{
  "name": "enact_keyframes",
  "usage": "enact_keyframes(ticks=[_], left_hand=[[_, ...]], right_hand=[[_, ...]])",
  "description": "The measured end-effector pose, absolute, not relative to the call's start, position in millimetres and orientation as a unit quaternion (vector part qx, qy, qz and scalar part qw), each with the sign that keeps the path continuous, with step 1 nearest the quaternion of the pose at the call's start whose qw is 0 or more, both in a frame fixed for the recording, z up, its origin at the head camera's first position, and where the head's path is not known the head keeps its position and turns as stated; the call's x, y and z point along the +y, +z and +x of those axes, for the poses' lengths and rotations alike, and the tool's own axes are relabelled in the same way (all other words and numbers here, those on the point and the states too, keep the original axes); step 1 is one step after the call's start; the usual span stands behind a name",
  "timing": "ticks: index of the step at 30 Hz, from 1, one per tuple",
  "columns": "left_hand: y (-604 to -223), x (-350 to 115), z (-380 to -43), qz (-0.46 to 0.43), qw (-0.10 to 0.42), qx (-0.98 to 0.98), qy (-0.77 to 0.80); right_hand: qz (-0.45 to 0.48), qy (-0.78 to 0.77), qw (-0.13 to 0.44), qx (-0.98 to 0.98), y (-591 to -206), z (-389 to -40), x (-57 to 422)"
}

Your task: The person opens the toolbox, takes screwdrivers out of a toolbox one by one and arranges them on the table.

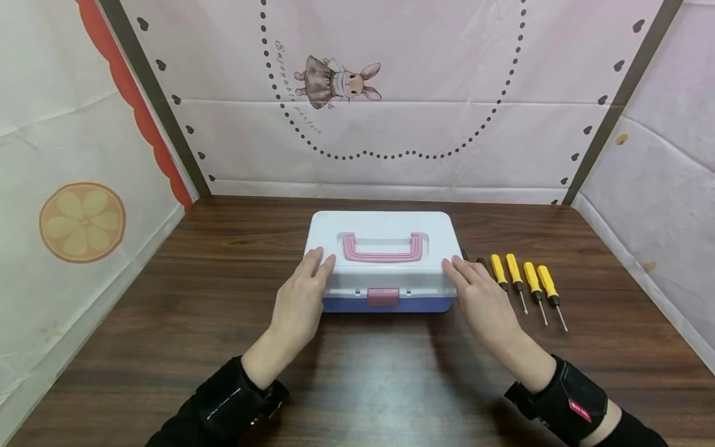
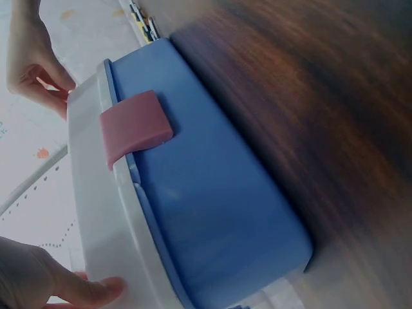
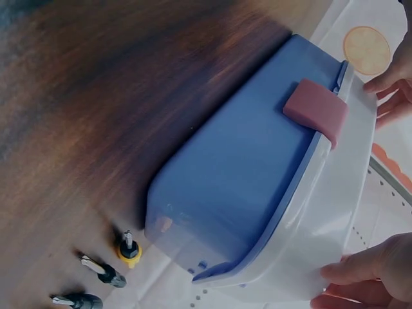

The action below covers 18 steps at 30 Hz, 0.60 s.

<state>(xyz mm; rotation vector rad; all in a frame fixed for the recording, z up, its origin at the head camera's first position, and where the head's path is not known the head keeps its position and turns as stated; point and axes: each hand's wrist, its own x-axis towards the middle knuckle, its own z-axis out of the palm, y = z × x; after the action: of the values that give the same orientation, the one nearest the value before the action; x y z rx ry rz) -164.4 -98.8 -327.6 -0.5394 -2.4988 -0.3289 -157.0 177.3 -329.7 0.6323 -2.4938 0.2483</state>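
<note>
A plastic storage box (image 1: 391, 282) stands closed on the table, with a white lid (image 1: 385, 220), a blue base (image 2: 199, 187), a pink folding handle (image 1: 382, 256) lying flat and a pink front latch (image 1: 383, 297). My left hand (image 1: 298, 304) rests its fingers on the lid's left side; in the left wrist view its thumb (image 2: 96, 291) touches the lid's front face. On the opposite side, my right hand (image 1: 488, 304) touches the lid's right edge with straight fingers. The latch lies over the seam between lid and base. What is inside the box is hidden.
Right of the box lie several yellow-and-black screwdrivers (image 1: 548, 282) in a row, one partly hidden by the right hand. White printed cloth walls (image 1: 391, 171) enclose the dark wooden table (image 1: 240, 261) at the back and sides.
</note>
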Motion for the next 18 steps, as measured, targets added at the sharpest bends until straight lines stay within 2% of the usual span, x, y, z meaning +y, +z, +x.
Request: enact_keyframes(ticks=[9,18], left_hand=[[-330,-99,-167,-0.217,0.313,-0.916,-0.124],[-331,-95,-191,-0.203,0.318,-0.919,-0.116]], right_hand=[[0.244,0.090,0.304,-0.917,-333,-158,176],[0.223,0.091,0.291,-0.926,-328,-177,173]])
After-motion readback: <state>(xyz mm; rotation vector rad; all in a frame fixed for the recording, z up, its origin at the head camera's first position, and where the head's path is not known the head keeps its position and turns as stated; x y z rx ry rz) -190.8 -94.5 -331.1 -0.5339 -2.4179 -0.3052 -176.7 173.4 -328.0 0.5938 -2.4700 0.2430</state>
